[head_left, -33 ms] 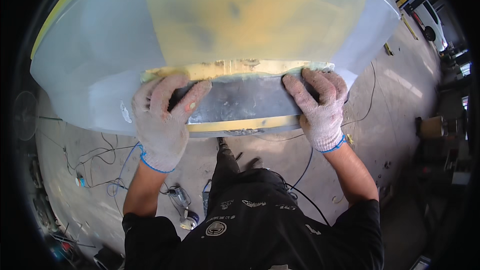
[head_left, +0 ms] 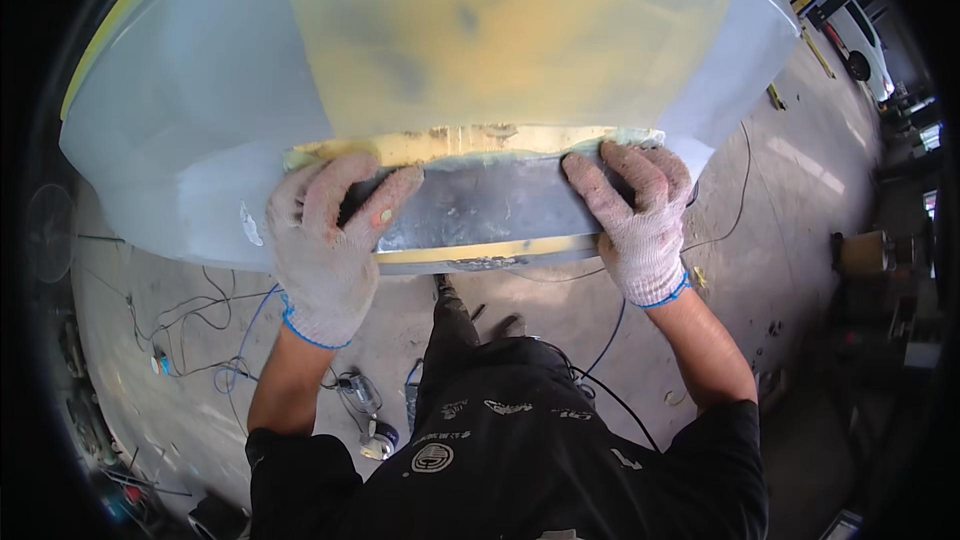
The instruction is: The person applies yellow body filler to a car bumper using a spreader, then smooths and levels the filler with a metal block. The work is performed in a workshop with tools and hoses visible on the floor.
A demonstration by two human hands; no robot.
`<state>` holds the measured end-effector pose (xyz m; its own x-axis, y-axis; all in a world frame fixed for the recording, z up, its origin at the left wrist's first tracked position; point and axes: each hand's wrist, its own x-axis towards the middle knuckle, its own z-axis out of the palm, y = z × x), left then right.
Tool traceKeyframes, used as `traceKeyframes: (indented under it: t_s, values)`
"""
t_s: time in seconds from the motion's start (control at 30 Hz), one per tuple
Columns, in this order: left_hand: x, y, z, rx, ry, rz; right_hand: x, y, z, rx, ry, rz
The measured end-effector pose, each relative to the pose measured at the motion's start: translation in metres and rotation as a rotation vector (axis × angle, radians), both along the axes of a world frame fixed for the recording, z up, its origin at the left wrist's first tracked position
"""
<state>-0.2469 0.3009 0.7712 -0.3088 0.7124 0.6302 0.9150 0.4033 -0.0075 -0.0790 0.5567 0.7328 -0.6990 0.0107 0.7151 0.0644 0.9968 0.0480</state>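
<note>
In front of me is a grey-primed car body panel (head_left: 190, 90) with a broad patch of yellow filler (head_left: 520, 30) on its upper middle. Across its near part lies a wide, dark grey flat spreader (head_left: 490, 202), its far edge coated with pale yellow and greenish filler. My gloved left hand (head_left: 335, 225) is closed on the spreader's left end, fingers bent along the far edge. At the right end, my gloved right hand (head_left: 640, 210) grips it likewise. Both fingertips press near the coated edge; the underside is hidden.
Below the spreader runs the panel's near edge, with a yellow strip (head_left: 540, 248). Cables and a blue hose (head_left: 240, 355) lie on the concrete floor, with a power tool (head_left: 358, 392) and a tin (head_left: 380, 438) by my left side. A white car (head_left: 862, 52) stands far right.
</note>
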Motion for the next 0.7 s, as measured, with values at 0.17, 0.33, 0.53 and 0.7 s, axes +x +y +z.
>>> traceKeyframes:
  t_s: [0.17,0.33,0.53,0.7]
  values:
    - [0.015,-0.01,-0.017,-0.017,-0.126,-0.036,0.015,-0.011,-0.015,-0.037,-0.055,0.022]
    - [0.037,-0.018,-0.012,-0.144,-0.188,0.017,0.036,-0.019,-0.016,-0.117,-0.152,0.035]
    - [0.058,-0.027,-0.002,-0.259,-0.336,0.029,0.064,-0.033,-0.01,-0.226,-0.343,0.036]
    - [0.08,-0.043,0.001,-0.445,-0.498,-0.008,0.089,-0.053,-0.001,-0.426,-0.644,0.087]
